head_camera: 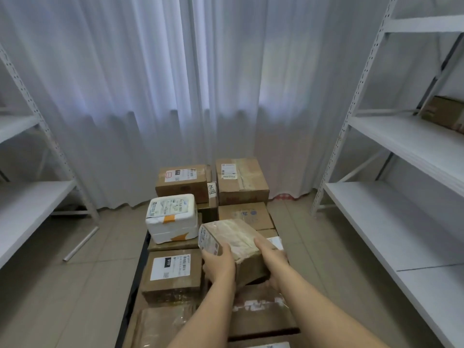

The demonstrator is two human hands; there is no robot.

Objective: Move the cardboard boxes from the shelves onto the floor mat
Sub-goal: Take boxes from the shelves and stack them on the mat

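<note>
I hold a tape-wrapped cardboard box (236,243) with both hands above the pile on the floor. My left hand (219,266) grips its near left corner, by a white label. My right hand (272,261) grips its right side, fingers curled underneath. Below lie several cardboard boxes on a dark floor mat (136,280), among them a labelled box (173,275) at the left and two tall boxes (241,180) at the back. One more cardboard box (444,113) rests on the right shelf.
A white foam box (172,217) sits on the pile's left side. White metal shelving stands at the right (401,222) and at the left (27,202). White curtains hang behind. A loose white bar (80,244) lies on the tiled floor at the left.
</note>
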